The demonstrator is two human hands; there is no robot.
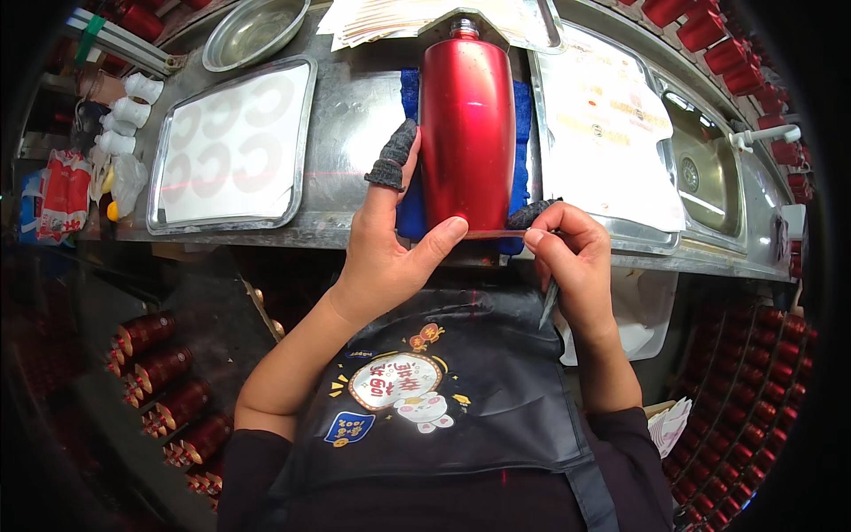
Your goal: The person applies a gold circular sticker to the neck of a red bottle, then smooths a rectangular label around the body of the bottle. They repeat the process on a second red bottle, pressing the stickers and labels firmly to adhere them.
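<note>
A glossy red metallic bottle lies on its side, its neck pointing away from me, over a blue cloth. My left hand grips its left side, thumb across the base end and a finger stretched along the wall. Dark grey knitted covers wrap fingers on both hands. At the bottle's near right corner, my right hand is closed in a pinch. A thin, pointed, metal-looking tool sticks down from it. Whether the fingertips also pinch something at the base edge is too small to tell.
A tray with a white sheet of ring shapes is on the left, below a metal bowl. Right of the bottle lies another tray with printed sheets, then a sink. Red bottles fill racks on both sides below.
</note>
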